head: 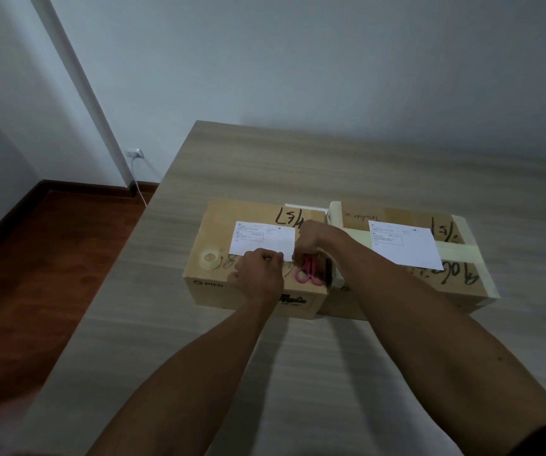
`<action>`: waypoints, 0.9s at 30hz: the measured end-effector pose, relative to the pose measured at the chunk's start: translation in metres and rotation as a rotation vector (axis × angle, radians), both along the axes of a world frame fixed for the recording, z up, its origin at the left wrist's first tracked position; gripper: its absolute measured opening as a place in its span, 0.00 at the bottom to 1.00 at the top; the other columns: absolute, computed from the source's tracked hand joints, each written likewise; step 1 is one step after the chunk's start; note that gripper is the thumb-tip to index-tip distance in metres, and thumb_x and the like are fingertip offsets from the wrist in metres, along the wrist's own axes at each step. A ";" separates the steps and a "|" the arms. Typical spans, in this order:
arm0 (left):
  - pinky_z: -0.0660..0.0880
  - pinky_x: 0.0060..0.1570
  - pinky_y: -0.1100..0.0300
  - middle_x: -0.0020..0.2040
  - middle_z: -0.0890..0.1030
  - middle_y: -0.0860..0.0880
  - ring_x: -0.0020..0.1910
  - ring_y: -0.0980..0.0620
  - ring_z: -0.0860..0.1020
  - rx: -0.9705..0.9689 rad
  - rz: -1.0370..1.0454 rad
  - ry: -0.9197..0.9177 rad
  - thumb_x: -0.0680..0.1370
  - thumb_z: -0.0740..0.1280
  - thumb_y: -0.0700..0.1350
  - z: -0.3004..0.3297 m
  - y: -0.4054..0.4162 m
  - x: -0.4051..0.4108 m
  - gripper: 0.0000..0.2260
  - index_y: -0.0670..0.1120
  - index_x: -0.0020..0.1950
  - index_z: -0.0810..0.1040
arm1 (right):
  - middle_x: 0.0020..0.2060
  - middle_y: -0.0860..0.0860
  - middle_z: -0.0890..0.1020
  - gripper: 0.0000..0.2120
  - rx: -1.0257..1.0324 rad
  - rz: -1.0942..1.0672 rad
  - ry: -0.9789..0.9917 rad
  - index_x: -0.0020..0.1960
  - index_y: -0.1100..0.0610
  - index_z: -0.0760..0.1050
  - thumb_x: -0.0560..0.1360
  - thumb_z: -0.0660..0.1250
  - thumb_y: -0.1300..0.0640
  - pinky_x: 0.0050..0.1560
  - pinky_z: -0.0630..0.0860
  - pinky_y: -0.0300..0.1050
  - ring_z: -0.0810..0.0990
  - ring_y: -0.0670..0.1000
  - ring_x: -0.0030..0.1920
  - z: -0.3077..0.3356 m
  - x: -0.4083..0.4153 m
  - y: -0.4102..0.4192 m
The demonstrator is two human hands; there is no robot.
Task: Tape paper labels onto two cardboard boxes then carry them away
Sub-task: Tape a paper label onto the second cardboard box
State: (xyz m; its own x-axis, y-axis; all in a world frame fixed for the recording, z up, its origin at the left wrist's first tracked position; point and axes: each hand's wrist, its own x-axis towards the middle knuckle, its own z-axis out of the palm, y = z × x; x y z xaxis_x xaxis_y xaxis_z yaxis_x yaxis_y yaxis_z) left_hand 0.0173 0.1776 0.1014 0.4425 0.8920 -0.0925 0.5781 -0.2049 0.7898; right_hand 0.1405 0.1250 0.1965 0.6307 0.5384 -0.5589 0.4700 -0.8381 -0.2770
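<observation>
Fingers of my left hand (258, 271) pinch at the near right corner of the paper label (262, 240) on the left box (252, 284). My right hand (311, 241) grips pink scissors (308, 274) beside it. Tape roll (210, 258) sits left; second label (405, 243) tops the right box (462, 284) on the bench (331, 169).

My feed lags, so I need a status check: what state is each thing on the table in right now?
Left box: closed, on the table.
Right box: closed, strapped with pale tape.
Left label: flat on the left box, both hands at its near right corner.
Right label: lying on the right box; taping cannot be told.
Tape roll: lying flat on the left box.
Scissors: lying on the left box, untouched.
Left hand: pressing the label edge.
Right hand: fingers pinched at the corner.
</observation>
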 end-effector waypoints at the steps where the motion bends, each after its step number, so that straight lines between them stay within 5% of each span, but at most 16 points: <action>1: 0.69 0.57 0.45 0.38 0.82 0.58 0.47 0.51 0.79 0.026 0.015 0.035 0.75 0.70 0.56 -0.001 -0.002 0.001 0.09 0.54 0.40 0.85 | 0.43 0.57 0.84 0.15 0.005 -0.010 0.005 0.52 0.62 0.78 0.68 0.79 0.62 0.42 0.82 0.48 0.84 0.55 0.40 -0.003 0.000 0.001; 8: 0.58 0.53 0.49 0.47 0.81 0.53 0.56 0.48 0.75 0.097 0.048 0.149 0.78 0.72 0.55 0.002 -0.013 0.004 0.07 0.53 0.47 0.86 | 0.46 0.57 0.82 0.16 -0.012 0.052 -0.068 0.52 0.63 0.79 0.68 0.80 0.61 0.45 0.81 0.48 0.82 0.55 0.42 -0.015 0.000 0.008; 27: 0.61 0.56 0.47 0.47 0.81 0.51 0.56 0.47 0.75 0.124 0.029 0.206 0.78 0.72 0.54 0.003 -0.014 0.004 0.07 0.53 0.47 0.86 | 0.46 0.56 0.79 0.18 -0.079 0.087 -0.111 0.60 0.64 0.78 0.72 0.76 0.62 0.44 0.77 0.45 0.79 0.53 0.42 -0.027 0.002 0.018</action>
State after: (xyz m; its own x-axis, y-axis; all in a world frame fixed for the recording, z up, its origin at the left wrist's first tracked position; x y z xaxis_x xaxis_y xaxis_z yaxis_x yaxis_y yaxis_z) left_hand 0.0208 0.1637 0.1047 0.4000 0.9140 -0.0672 0.7311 -0.2740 0.6248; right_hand 0.1429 0.1428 0.1698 0.6438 0.5506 -0.5314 0.5658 -0.8101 -0.1538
